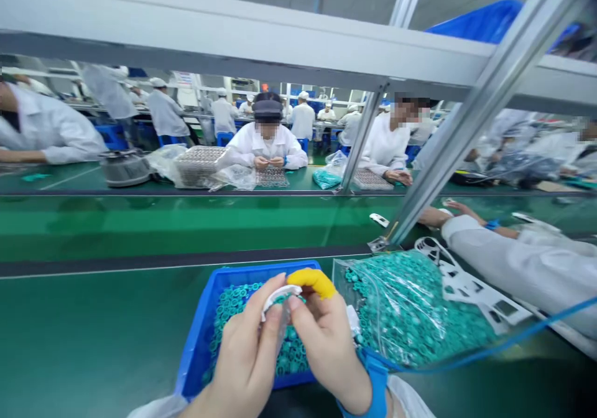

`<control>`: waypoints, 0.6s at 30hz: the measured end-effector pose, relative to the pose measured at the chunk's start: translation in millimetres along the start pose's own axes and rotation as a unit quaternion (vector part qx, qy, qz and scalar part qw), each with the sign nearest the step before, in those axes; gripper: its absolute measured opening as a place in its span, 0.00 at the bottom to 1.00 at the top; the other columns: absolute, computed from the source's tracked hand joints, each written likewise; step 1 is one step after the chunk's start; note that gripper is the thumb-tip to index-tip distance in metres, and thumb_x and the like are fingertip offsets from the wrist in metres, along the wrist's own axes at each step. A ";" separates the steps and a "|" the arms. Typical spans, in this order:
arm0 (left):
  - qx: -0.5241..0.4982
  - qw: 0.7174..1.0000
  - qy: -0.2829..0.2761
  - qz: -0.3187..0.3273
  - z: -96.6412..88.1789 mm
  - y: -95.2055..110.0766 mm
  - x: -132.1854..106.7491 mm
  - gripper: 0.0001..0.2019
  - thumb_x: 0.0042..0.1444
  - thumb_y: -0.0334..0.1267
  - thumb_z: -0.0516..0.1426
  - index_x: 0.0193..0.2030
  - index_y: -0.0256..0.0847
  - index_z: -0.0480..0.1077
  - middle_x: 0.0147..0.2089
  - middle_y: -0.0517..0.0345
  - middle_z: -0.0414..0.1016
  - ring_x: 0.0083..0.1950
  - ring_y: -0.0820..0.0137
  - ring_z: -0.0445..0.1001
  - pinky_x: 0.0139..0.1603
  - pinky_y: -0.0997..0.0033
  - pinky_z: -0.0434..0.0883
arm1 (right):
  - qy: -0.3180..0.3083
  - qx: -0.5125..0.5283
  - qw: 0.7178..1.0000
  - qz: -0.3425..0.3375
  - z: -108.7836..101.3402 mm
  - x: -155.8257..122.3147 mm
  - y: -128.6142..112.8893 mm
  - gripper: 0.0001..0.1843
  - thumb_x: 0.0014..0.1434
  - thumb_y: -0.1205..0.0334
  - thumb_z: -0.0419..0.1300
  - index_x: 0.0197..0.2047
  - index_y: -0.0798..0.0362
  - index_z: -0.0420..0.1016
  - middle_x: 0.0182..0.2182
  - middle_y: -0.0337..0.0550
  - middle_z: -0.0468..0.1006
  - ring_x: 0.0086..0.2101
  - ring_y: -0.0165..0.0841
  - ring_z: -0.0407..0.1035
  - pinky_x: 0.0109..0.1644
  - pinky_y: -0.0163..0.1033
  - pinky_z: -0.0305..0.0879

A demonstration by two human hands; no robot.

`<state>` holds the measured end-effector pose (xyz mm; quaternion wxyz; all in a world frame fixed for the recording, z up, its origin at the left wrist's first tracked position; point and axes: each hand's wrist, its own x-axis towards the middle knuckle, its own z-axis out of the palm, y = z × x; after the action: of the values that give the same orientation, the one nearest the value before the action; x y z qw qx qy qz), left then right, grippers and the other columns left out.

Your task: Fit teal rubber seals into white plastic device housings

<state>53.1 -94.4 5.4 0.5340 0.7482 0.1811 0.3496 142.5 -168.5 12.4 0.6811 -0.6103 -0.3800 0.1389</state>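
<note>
The left hand [245, 349] partly hides the white part [291, 290]; the left edge crops a far worker [58, 125].

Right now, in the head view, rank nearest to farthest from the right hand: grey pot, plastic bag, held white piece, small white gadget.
From the right hand:
1. White piece: held, slightly left.
2. Plastic bag: close right.
3. Small white gadget: forward, beyond the bag.
4. Grey pot: far left background.

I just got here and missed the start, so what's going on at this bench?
The person's left hand and right hand hold a white curved part over a blue tray of green rings. A yellow cover wraps one right finger. A clear bag of green pieces lies right of the tray, and a co-worker sits across the belt.
</note>
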 end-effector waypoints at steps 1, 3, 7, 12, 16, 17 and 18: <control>0.000 1.000 0.007 -0.005 0.7 -1.3 -0.4 0.16 0.63 0.44 0.49 0.52 0.43 0.69 0.26 0.59 0.77 0.24 0.71 0.72 0.23 0.76 0.66 | -0.002 0.001 1.000 0.003 0.7 0.0 0.2 0.08 0.60 0.64 0.53 0.41 0.50 0.72 0.37 0.42 0.77 0.38 0.33 0.72 0.44 0.39 0.69; 0.005 1.000 0.012 -0.006 1.7 -2.8 -0.9 0.16 0.62 0.45 0.49 0.51 0.43 0.69 0.24 0.60 0.75 0.23 0.70 0.72 0.22 0.76 0.66 | -0.007 0.009 1.000 0.005 1.8 -0.3 0.1 0.08 0.60 0.65 0.53 0.40 0.50 0.71 0.37 0.42 0.77 0.38 0.33 0.71 0.44 0.39 0.68; 0.014 1.000 0.022 -0.003 2.2 -1.3 -1.3 0.16 0.62 0.46 0.49 0.51 0.42 0.69 0.20 0.62 0.72 0.19 0.72 0.69 0.20 0.76 0.64 | -0.003 0.030 1.000 -0.004 1.8 -2.1 -0.1 0.07 0.60 0.65 0.52 0.40 0.50 0.70 0.35 0.40 0.75 0.36 0.31 0.70 0.43 0.38 0.67; -0.002 1.000 0.000 -0.017 1.9 2.3 -1.7 0.16 0.62 0.47 0.49 0.51 0.44 0.69 0.16 0.65 0.68 0.15 0.74 0.64 0.18 0.76 0.62 | -0.002 0.043 0.999 -0.017 3.4 -3.0 -1.3 0.07 0.59 0.65 0.52 0.39 0.49 0.70 0.34 0.39 0.74 0.34 0.30 0.69 0.42 0.36 0.67; 0.016 1.000 0.010 -0.011 1.8 2.0 -2.9 0.15 0.62 0.46 0.49 0.51 0.44 0.69 0.17 0.65 0.70 0.17 0.74 0.68 0.18 0.78 0.64 | 0.008 0.021 1.000 -0.010 5.8 -3.8 -2.2 0.06 0.58 0.66 0.53 0.39 0.50 0.70 0.33 0.39 0.73 0.34 0.31 0.69 0.42 0.36 0.67; 0.022 1.000 0.016 -0.008 1.3 1.2 -3.1 0.15 0.62 0.45 0.49 0.51 0.44 0.69 0.20 0.64 0.73 0.19 0.74 0.70 0.19 0.79 0.65 | 0.007 0.018 1.000 -0.011 5.8 -4.2 -2.0 0.07 0.58 0.66 0.53 0.39 0.50 0.70 0.34 0.40 0.74 0.35 0.31 0.69 0.43 0.37 0.67; 0.029 0.999 0.023 -0.004 0.3 -0.1 -3.3 0.15 0.62 0.45 0.49 0.52 0.44 0.69 0.24 0.63 0.76 0.21 0.73 0.73 0.20 0.79 0.67 | 0.003 0.019 1.000 -0.014 5.6 -4.7 -1.6 0.07 0.58 0.65 0.53 0.40 0.50 0.70 0.35 0.41 0.74 0.36 0.32 0.70 0.45 0.38 0.67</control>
<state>51.1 -96.6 4.1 0.5091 0.7545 0.2061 0.3592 135.1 -167.8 12.1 0.6954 -0.5922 -0.3841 0.1350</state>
